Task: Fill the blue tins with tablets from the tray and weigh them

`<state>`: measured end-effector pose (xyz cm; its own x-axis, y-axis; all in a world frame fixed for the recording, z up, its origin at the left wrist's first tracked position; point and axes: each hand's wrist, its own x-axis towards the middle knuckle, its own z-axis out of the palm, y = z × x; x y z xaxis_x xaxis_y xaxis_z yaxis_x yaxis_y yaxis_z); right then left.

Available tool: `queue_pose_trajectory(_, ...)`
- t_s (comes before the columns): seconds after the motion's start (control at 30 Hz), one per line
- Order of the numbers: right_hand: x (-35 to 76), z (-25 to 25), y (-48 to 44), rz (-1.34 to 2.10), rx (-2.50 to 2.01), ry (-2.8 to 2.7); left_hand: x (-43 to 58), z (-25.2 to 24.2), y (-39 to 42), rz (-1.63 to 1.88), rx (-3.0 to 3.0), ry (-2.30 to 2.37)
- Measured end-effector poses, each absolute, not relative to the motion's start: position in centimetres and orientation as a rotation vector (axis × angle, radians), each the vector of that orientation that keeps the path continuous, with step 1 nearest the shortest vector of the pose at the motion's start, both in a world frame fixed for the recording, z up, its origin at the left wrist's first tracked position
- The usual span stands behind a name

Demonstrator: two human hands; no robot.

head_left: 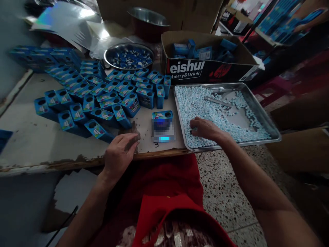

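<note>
My right hand [205, 129] is down among the small pale blue pieces [196, 106] in a metal tray [275, 135], its fingers curled into them. At the table's front edge, my left hand [122, 148] has thumb and fingers apart and holds nothing visible. Between the hands stands a small scale [163, 132], partly pixelated, with a blue box [162, 115] on or just behind it. Many blue boxes with round holes in their tops [130, 103] stand to the left. A metal scoop [218, 102] lies in the tray.
A metal bowl [105, 56] of blue and white pieces sits behind the boxes. An open carton [210, 72] holding blue boxes stands behind the tray. Farther back is another bowl [149, 17]. Another person's arm [312, 15] shows at the top right.
</note>
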<state>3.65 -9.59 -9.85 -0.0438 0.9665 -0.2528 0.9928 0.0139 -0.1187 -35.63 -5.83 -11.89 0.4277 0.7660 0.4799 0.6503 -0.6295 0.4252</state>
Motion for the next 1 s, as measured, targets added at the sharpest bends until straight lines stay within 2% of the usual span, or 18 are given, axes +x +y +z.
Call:
queue_pose_trajectory(0.1,4.3,-9.1,-9.3,-0.502,2.097,2.106,-34.6,-11.4,-5.2,0.955,2.519,1.224)
queue_pose_trajectory(0.33,3.8,-9.5,-11.9,-0.424,2.194,2.143,-34.3,-11.9,-5.2,0.93,2.513,1.219)
queue_pose_trajectory(0.5,2.8,-9.5,-12.6,-0.417,2.424,2.194,-34.6,-11.8,-5.0,0.969,2.49,1.207)
queue_pose_trajectory(0.6,2.2,-9.2,-12.9,-0.493,2.26,2.425,-34.9,-11.7,-4.4,0.995,2.471,1.205)
queue_pose_trajectory(0.7,1.6,-9.8,-13.2,-0.427,2.033,2.552,-34.9,-12.0,-4.2,1.029,2.437,1.236)
queue_pose_trajectory(0.9,2.6,-11.4,-11.4,-0.153,1.812,2.429,-33.0,-13.2,-4.2,1.05,2.449,1.137)
queue_pose_trajectory(1.0,4.3,-10.7,-9.5,-0.134,1.86,2.302,-31.8,-13.5,-3.8,1.042,2.494,1.074)
